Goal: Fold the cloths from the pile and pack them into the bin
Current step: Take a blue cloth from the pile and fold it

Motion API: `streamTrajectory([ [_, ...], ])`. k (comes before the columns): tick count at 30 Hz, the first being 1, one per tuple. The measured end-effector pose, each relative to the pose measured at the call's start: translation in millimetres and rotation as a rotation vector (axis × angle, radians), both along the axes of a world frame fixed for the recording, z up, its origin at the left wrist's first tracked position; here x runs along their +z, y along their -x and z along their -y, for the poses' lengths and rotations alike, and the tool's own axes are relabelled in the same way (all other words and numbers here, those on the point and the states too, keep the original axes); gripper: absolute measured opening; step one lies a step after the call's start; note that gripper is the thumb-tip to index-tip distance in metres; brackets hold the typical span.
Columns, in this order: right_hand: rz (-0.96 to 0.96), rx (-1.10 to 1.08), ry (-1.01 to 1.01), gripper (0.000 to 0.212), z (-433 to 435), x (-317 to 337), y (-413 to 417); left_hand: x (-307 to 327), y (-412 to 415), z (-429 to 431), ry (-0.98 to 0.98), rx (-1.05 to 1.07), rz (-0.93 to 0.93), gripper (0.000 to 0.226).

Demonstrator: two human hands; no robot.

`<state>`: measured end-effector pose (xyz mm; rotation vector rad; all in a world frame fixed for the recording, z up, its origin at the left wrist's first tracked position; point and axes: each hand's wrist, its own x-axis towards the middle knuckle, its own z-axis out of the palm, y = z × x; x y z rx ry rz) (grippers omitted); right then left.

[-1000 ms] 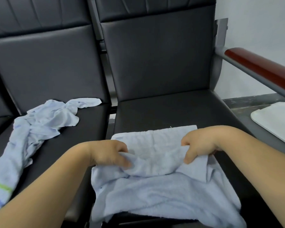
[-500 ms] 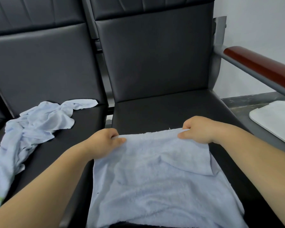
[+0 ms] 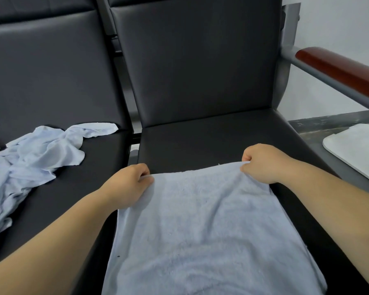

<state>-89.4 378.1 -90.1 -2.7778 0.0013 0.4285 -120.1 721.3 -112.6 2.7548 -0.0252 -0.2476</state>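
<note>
A pale blue towel (image 3: 202, 231) lies spread over the front of the right black seat (image 3: 211, 137) and runs out of the frame's bottom edge. My left hand (image 3: 126, 184) pinches its far left corner. My right hand (image 3: 262, 162) pinches the far right corner, and the far edge is stretched between the two. A pile of crumpled pale blue cloths (image 3: 32, 158) lies on the left seat. No bin can be made out for certain.
A white flat object with rounded corners (image 3: 358, 150) sits low at the right, beyond a grey armrest with a red-brown pad (image 3: 339, 69). Black backrests stand behind both seats. A narrow gap separates the two seats.
Both hands carried the near edge of the towel away from me, over the rest of it, to the far edge. The towel now looks flat and taut.
</note>
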Motion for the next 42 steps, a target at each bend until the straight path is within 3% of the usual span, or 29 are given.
streamTrajectory([
  [12,-0.028,-0.092,-0.017,0.032,-2.9,-8.3,-2.0,-4.9,-0.9,1.1,-0.020,0.037,0.040,0.026],
  [16,-0.003,-0.092,-0.027,0.025,-3.3,-7.8,-1.3,-7.1,-4.0,0.8,0.003,0.094,0.045,0.016],
  [20,-0.030,-0.081,0.001,0.017,-5.7,-5.7,-0.1,-8.4,-6.8,-2.6,-0.018,0.131,-0.030,0.025],
  [28,-0.003,-0.001,0.032,0.011,-2.0,2.8,5.2,4.1,-1.3,-5.9,0.002,0.080,0.017,0.032],
  [42,0.110,-0.049,-0.036,0.007,14.0,12.9,22.0,44.4,31.0,-24.3,-0.097,0.146,0.082,0.014],
])
